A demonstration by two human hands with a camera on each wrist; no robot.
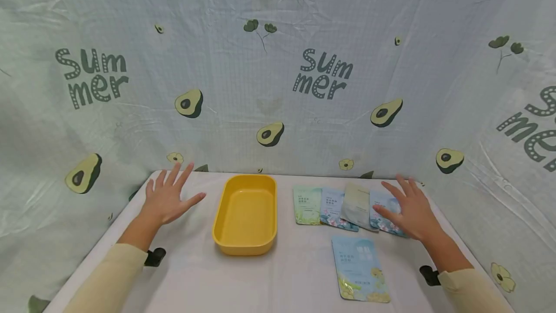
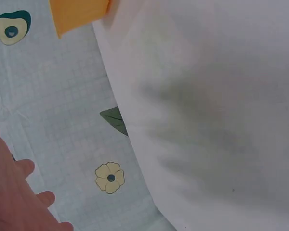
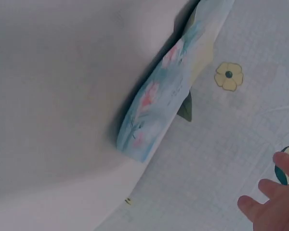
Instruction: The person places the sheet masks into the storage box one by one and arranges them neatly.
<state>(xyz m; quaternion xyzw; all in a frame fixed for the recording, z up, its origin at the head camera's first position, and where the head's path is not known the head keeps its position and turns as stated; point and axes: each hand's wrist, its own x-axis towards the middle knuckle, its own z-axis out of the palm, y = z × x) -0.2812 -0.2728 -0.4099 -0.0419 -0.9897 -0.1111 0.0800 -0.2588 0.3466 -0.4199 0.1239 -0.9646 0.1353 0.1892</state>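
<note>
My left hand [image 1: 166,201] hovers over the table's left side with fingers spread, holding nothing. Just right of it stands a yellow plastic tray [image 1: 245,250], whose corner [image 2: 79,17] shows at the top of the left wrist view. Over the right end of a row of flat sachets my right hand [image 1: 412,211] is held, fingers apart and nothing in them. The row has a green sachet [image 1: 307,206], a blue floral one [image 1: 336,209], a grey one [image 1: 358,206] and another blue floral one [image 1: 384,211], partly behind the right hand. Nearer me lies a larger-looking light blue sachet [image 1: 359,267].
A white cloth covers the table [image 1: 299,284]. Behind and beside it hangs a pale curtain [image 1: 226,76] printed with avocados, flowers and lettering. The row of sachets overlaps near the table's back edge. Dark wrist straps [image 1: 155,257] show below both hands.
</note>
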